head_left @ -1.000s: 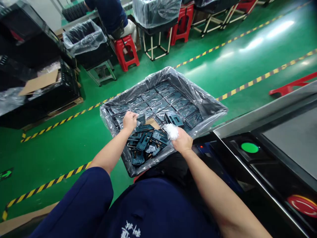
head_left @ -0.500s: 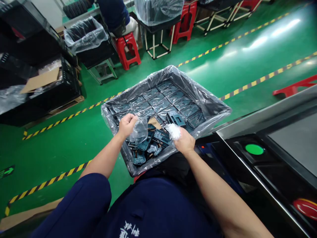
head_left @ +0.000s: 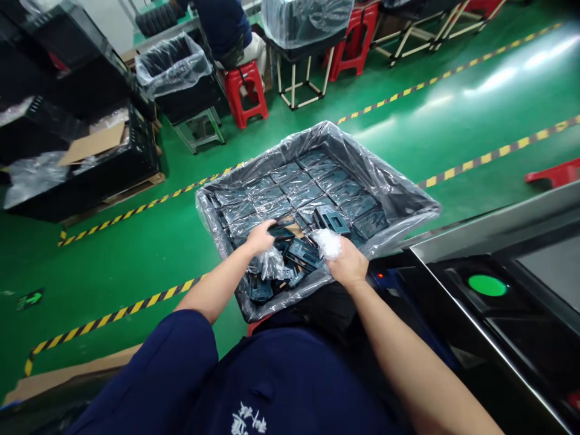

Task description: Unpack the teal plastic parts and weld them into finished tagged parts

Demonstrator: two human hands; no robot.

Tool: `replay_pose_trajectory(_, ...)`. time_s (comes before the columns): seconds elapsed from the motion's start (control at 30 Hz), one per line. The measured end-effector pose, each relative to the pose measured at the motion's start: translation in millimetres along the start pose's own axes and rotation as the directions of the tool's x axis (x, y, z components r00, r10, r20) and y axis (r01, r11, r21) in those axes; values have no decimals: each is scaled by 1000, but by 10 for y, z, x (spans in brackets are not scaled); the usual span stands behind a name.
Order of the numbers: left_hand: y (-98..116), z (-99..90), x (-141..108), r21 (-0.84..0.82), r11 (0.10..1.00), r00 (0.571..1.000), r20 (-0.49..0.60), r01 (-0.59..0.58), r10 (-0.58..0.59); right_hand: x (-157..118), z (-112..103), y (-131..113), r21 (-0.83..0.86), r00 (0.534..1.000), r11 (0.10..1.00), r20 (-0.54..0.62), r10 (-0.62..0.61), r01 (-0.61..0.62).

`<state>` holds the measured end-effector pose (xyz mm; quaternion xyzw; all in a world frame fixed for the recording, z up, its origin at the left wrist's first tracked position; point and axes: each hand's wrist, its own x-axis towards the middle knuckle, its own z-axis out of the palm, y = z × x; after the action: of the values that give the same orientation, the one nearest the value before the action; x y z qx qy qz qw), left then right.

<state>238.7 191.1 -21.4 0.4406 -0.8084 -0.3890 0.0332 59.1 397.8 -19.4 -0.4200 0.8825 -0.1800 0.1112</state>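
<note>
My left hand (head_left: 261,237) is closed over the near left part of a black bin (head_left: 410,202) lined with clear plastic. A crumpled clear plastic bag (head_left: 272,263) hangs from under its fingers. A dark part lies close to the fingertips; whether they touch it I cannot tell. My right hand (head_left: 348,263) is closed around a white crumpled wad (head_left: 328,243), its material unclear. Beside that wad, a dark moulded frame (head_left: 333,219) with a rectangular opening leans in the bin. Loose dark plastic parts (head_left: 304,252) lie jumbled below the hands. Rows of dark parts (head_left: 296,192) lie under film farther back.
At right stands a machine with a green button (head_left: 487,285). Another person (head_left: 222,27) sits on a red stool (head_left: 244,93) beyond the bin. Lined bins (head_left: 174,69), a cardboard piece (head_left: 93,144) and striped floor tape (head_left: 149,208) lie around.
My left hand has moved down and toward the right in the bin, and the clear bag has bunched beneath it. My right hand keeps the white wad. The whole view has shifted slightly.
</note>
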Motion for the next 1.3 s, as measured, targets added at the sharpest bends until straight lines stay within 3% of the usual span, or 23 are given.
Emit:
replay_pose_trajectory(0.1, 81, 204, -89, -26, 995, 976, 197, -92, 95, 2, 0, 0, -3, 1000, 1000, 0, -7, 7)
replay_pose_trajectory(0.2, 97, 312, -124, -42, 997, 965, 250, -72, 80, 5, -3, 0, -10, 1000, 1000, 0, -10, 10)
replay_pose_trajectory(0.3, 42, 272, -58, -42, 999, 985, 170, 10, -2, 7, -6, -2, -5, 1000, 1000, 6, -12, 12)
replay_pose_trajectory(0.43, -102, 75, 144, -48, 995, 996, 8, 85, -85, 8, 1, -1, 6, 1000, 1000, -1, -3, 3)
replay_pose_trajectory(0.63, -300, -235, 441, 52, 988, 958, -257, 149, -131, 10, 8, -1, 19, 1000, 1000, 8, -5, 5)
replay_pose_trajectory(0.73, -344, -302, 518, 165, 969, 946, -296, 186, -131, 12, 7, 0, 20, 1000, 1000, 1, 0, 0)
replay_pose_trajectory(1.03, -327, -129, 588, 539, 836, 995, -41, 102, -95, 9, 35, 22, 6, 1000, 1000, -22, -4, 4)
replay_pose_trajectory(1.3, -320, -163, 596, 671, 742, 992, 93, -3, -80, -1, 12, 4, 11, 1000, 1000, -5, -4, 4)
